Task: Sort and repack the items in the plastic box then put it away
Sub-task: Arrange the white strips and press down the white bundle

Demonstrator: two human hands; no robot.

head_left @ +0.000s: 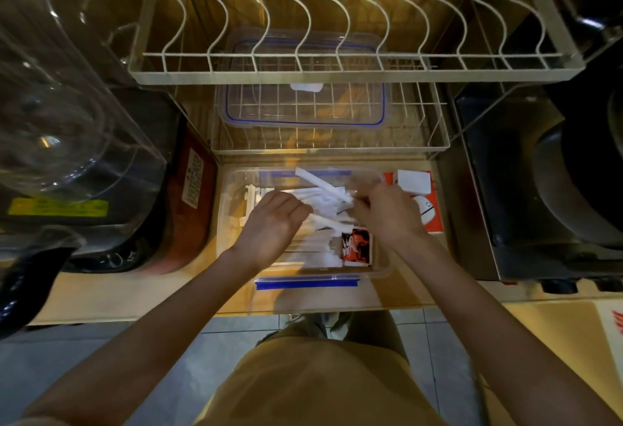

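My left hand (269, 223) is down inside the box (381, 269), fingers curled over the white paper sticks (323, 220); the blur hides whether that grip has closed on any of them. My right hand (387, 213) is in the box too, its fingers pinched narrow among the upper ends of the same sticks, and I cannot tell if it holds one. Between my wrists, toward my body, a red and black packet (357, 246) lies in the box's near right corner. Nearer still, the box's blue clip (306, 282) runs along its front rim. The box sits on the bench (101, 294), straight in front of me. Just right of my right hand, outside the box, an orange carton (428, 210) rests with a white slab (414, 181) on its far end. Beyond both hands, the clear lid (303, 105) with a blue seal lies on the lower wire rack (435, 135). Above that hangs the upper rack (337, 68). Far left of my left hand stands a clear jug (60, 115).
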